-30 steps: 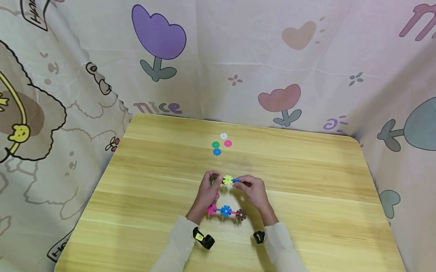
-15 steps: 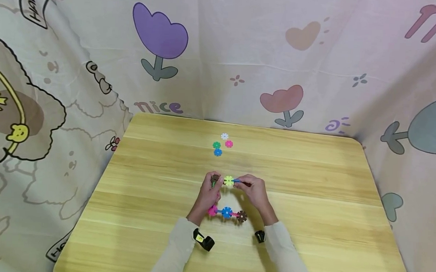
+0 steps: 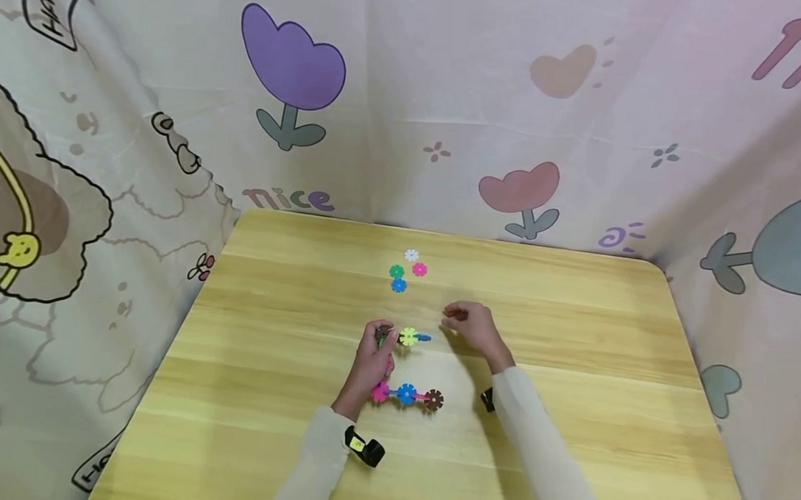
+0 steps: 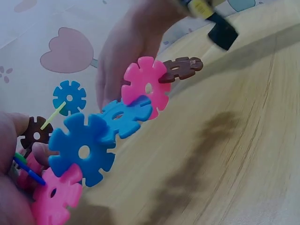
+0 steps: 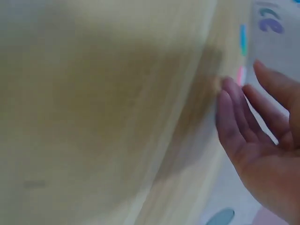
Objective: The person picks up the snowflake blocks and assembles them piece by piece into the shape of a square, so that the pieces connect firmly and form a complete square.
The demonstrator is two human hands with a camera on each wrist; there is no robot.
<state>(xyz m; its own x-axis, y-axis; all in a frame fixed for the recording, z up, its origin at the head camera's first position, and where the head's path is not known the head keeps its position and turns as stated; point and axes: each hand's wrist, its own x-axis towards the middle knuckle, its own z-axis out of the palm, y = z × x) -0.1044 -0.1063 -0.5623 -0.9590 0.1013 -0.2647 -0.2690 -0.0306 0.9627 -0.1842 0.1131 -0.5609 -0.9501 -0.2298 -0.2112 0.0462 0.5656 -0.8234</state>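
Observation:
My left hand (image 3: 370,361) grips a chain of slotted plastic flower discs near its brown and green pieces. From its upper end a yellow disc (image 3: 408,336) sticks out, with a blue disc (image 3: 424,338) joined edge-on. The lower run has a pink disc (image 3: 379,392), another blue disc (image 3: 406,395) and a brown disc (image 3: 433,400). In the left wrist view, larger blue (image 4: 68,152) and pink (image 4: 149,77) discs interlock at angles. My right hand (image 3: 476,328) is apart from the chain, to its right; in the right wrist view its fingers (image 5: 232,117) are loosely bent around nothing.
Loose white (image 3: 411,255), pink (image 3: 420,270), green (image 3: 396,271) and blue (image 3: 398,285) discs lie beyond the hands on the wooden table (image 3: 569,344). A patterned cloth (image 3: 407,74) hangs behind the table's far edge.
My right hand has let go of the blue disc at the chain's upper end and moved up and right. My left hand, still holding the chain, has shifted slightly left.

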